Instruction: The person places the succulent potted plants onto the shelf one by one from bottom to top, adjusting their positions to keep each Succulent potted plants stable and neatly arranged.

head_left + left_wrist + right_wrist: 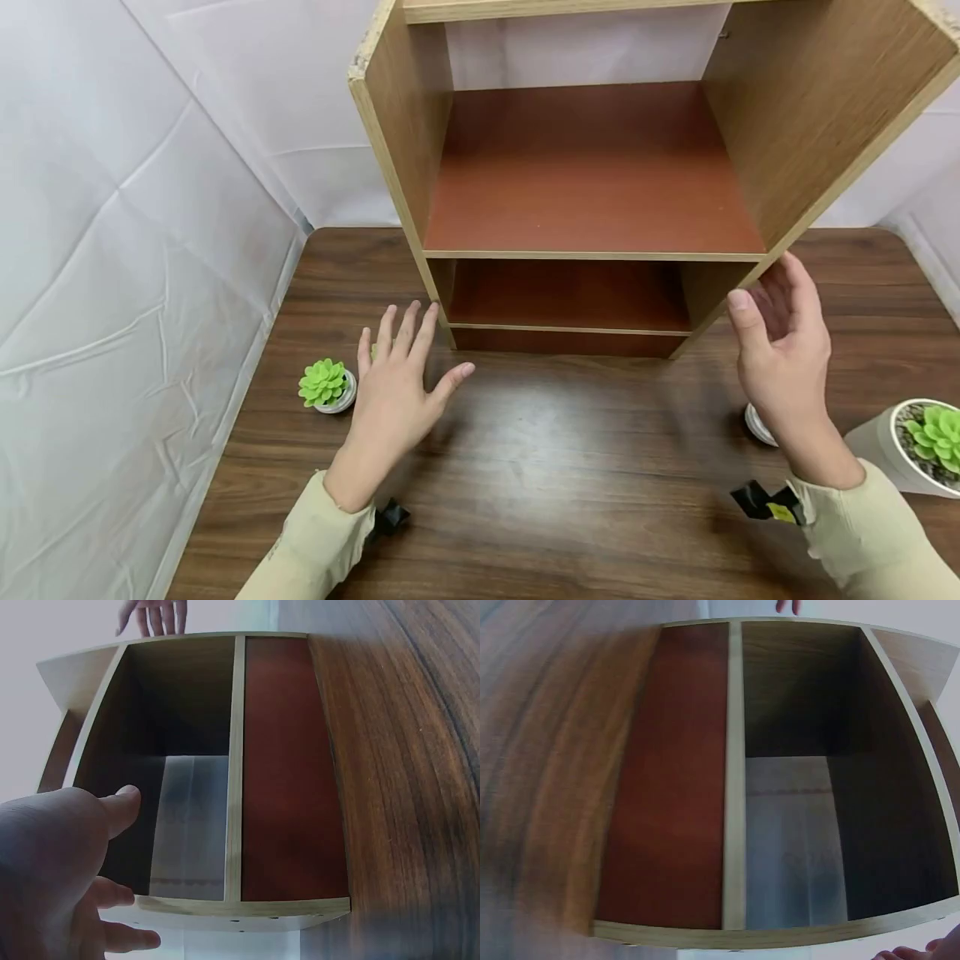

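A wooden shelf unit (600, 175) with reddish-brown boards stands upright on the table. At its lower left side is my left hand (393, 400), fingers spread and holding nothing. The left wrist view shows that hand's thumb in front of the shelf and its fingers by the outer side panel; contact cannot be told. My right hand (787, 367) is beside the lower right panel, thumb toward the front and fingers bent loosely along the outer side. In the right wrist view its fingertips (911, 952) appear just off the panel.
A small potted succulent (324, 384) is left of my left hand, with a bit of green showing behind its fingers. A larger white pot (892, 450) with a succulent stands at the right. A white round object (759, 425) is partly hidden by my right wrist. White sheeting (127, 250) surrounds the table.
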### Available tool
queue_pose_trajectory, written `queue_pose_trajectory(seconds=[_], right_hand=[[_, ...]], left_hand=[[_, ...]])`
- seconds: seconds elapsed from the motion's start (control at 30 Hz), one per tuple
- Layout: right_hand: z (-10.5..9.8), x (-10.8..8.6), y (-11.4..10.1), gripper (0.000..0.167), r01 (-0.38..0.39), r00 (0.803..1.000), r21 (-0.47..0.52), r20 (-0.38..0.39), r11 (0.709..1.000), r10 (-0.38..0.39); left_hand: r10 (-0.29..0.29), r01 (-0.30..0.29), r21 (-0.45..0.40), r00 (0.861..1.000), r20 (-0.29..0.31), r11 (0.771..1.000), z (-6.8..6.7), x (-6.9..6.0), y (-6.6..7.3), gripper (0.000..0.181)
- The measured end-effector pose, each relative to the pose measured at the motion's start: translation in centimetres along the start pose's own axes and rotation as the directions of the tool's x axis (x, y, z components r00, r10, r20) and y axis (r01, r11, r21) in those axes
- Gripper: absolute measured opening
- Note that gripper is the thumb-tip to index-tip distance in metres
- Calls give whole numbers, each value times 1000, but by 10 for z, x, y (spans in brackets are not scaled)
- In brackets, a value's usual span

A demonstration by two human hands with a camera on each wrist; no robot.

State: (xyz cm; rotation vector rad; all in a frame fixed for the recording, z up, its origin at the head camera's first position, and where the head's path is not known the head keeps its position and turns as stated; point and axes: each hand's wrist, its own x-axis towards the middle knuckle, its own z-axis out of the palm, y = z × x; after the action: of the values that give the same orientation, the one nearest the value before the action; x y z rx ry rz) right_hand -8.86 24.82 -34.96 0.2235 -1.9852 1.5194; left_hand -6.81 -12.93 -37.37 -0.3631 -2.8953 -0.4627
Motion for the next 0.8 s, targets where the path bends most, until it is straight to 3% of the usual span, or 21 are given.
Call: queue_pose_trajectory(seconds=[0.23, 0.4, 0.57, 0.8], right_hand=[[9, 21, -7, 48, -19, 996, 202, -82, 979, 36], [16, 27, -18, 37, -91, 986, 155, -122, 984, 110], [22, 33, -32, 25, -91, 982, 100, -155, 991, 106], [24, 46, -22, 19, -132, 967, 38, -216, 991, 137]], left_hand=[[3, -3, -40, 1000, -21, 999, -1, 4, -1, 86], [-19, 17, -45, 999, -41, 999, -2, 4, 0, 84], [-19, 14, -93, 998, -55, 996, -1, 4, 1, 80], [-32, 4, -208, 991, -131, 978, 0, 1, -1, 71]])
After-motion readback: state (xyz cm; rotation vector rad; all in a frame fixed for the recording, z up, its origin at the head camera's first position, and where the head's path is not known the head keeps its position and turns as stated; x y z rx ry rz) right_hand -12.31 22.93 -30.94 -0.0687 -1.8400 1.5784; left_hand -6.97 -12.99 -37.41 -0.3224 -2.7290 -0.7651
